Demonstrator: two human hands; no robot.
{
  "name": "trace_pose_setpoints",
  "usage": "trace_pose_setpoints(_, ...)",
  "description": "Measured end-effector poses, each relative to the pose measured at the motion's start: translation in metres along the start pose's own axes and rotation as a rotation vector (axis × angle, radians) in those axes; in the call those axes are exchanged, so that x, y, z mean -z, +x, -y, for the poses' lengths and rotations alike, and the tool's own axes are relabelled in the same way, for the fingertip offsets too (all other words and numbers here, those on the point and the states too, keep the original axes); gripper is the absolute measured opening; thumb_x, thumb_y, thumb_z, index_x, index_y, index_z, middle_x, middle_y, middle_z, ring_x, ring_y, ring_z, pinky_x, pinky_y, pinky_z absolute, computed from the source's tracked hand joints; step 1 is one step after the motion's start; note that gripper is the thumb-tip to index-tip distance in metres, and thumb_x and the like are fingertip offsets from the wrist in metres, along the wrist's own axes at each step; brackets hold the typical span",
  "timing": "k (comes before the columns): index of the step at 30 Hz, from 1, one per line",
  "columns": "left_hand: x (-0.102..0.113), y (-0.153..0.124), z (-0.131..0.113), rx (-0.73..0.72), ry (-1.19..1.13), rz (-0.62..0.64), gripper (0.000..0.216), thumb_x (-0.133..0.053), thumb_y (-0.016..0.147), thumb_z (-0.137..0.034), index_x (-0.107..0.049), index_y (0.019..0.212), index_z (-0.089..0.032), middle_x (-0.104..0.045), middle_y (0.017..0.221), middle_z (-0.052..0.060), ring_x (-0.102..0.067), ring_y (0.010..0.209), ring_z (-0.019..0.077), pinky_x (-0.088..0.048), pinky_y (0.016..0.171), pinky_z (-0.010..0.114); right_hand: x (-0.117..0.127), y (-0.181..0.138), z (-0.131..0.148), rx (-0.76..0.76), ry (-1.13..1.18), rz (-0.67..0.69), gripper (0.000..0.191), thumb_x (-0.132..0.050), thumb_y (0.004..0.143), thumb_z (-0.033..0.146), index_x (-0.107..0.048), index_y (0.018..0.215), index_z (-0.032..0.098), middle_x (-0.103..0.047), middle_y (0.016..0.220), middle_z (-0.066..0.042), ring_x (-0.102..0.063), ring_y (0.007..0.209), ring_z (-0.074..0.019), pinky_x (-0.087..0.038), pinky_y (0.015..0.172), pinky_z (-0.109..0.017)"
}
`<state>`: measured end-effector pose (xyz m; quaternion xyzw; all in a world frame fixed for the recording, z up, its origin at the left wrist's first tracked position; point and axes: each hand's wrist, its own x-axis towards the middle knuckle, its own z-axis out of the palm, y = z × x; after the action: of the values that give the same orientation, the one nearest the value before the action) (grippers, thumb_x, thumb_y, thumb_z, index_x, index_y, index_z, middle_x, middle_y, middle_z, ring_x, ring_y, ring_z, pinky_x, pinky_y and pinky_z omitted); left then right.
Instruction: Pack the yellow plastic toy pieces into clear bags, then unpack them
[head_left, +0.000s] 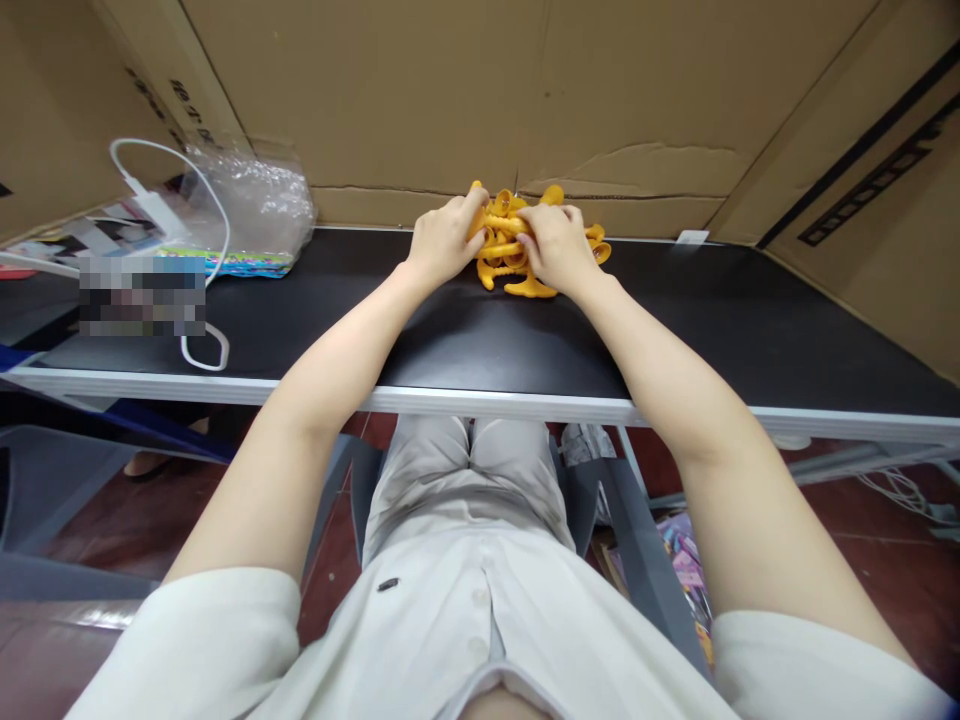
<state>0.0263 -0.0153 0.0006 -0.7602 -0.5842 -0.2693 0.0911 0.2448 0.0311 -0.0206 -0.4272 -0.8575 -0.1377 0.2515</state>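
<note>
A heap of orange-yellow plastic pieces (532, 289), some with ribbed stems, round cups and curved ends, lies at the back of the black tabletop (487, 345). At the left side of the heap, my left hand (446, 238) is closed with thumb and fingers around a yellow piece. Curled over the right part of the heap, my right hand (559, 245) grips yellow plastic too. A ribbed stem shows between the two hands. My palms and fingers hide part of the heap, so the exact kind of the pieces is unclear.
Cardboard panels (420, 90) wall off the back and sides. Clear plastic packaging (255, 200) with colourful bags lies at the left, beside a white cable (225, 215). A pale metal edge (487, 402) runs along the table front. A small white piece (691, 237) sits at the back right.
</note>
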Motion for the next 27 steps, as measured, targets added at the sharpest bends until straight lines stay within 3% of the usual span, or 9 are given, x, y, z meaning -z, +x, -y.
trace_pose_setpoints(5, -0.0059, 0.0009, 0.0030, -0.030, -0.047, -0.047, 0.052, -0.056, 0.101, -0.025, -0.062, 0.153, -0.033, -0.076, 0.143, 0.011, -0.074, 0.130, 0.0394, -0.056, 0.109, 0.051, 0.0005, 0.0009, -0.0054, 0.018, 0.018, -0.054, 0.044, -0.040, 0.109, 0.042, -0.060, 0.143, 0.023, -0.067, 0.144, -0.020, -0.058, 0.137, -0.0438, -0.038, 0.122, -0.070)
trace_pose_setpoints(9, -0.0071, 0.0019, 0.0048, -0.031, -0.051, -0.041, 0.052, -0.057, 0.101, -0.026, -0.061, 0.153, -0.030, -0.077, 0.142, 0.012, -0.073, 0.132, 0.0388, -0.055, 0.112, 0.050, 0.0007, -0.0001, -0.0043, 0.026, 0.040, -0.092, 0.047, -0.042, 0.107, 0.043, -0.058, 0.147, 0.023, -0.067, 0.145, -0.021, -0.058, 0.137, -0.0451, -0.037, 0.121, -0.071)
trace_pose_setpoints(13, -0.0067, 0.0018, 0.0055, -0.042, -0.057, -0.044, 0.055, -0.057, 0.099, -0.025, -0.060, 0.154, -0.032, -0.076, 0.142, 0.012, -0.072, 0.133, 0.0393, -0.055, 0.112, 0.051, -0.0015, 0.0001, -0.0030, 0.017, 0.052, -0.074, 0.048, -0.039, 0.109, 0.041, -0.058, 0.150, 0.022, -0.066, 0.149, -0.022, -0.057, 0.141, -0.0433, -0.032, 0.126, -0.070)
trace_pose_setpoints(20, -0.0064, 0.0002, 0.0027, -0.065, -0.037, -0.031, 0.058, -0.058, 0.096, -0.024, -0.062, 0.153, -0.031, -0.076, 0.142, 0.011, -0.073, 0.132, 0.0396, -0.055, 0.112, 0.052, -0.0011, 0.0027, -0.0042, 0.003, 0.070, -0.043, 0.045, -0.047, 0.105, 0.043, -0.061, 0.142, 0.021, -0.070, 0.137, -0.020, -0.061, 0.132, -0.0446, -0.031, 0.125, -0.073)
trace_pose_setpoints(27, -0.0005, -0.0028, -0.0006, -0.047, -0.033, -0.039, 0.055, -0.056, 0.097, -0.027, -0.063, 0.152, -0.030, -0.076, 0.145, 0.013, -0.073, 0.130, 0.0404, -0.056, 0.109, 0.052, 0.0056, -0.0013, 0.0045, -0.009, 0.104, -0.052, 0.050, -0.039, 0.110, 0.051, -0.062, 0.146, 0.022, -0.070, 0.144, -0.022, -0.060, 0.139, -0.0435, -0.033, 0.126, -0.074)
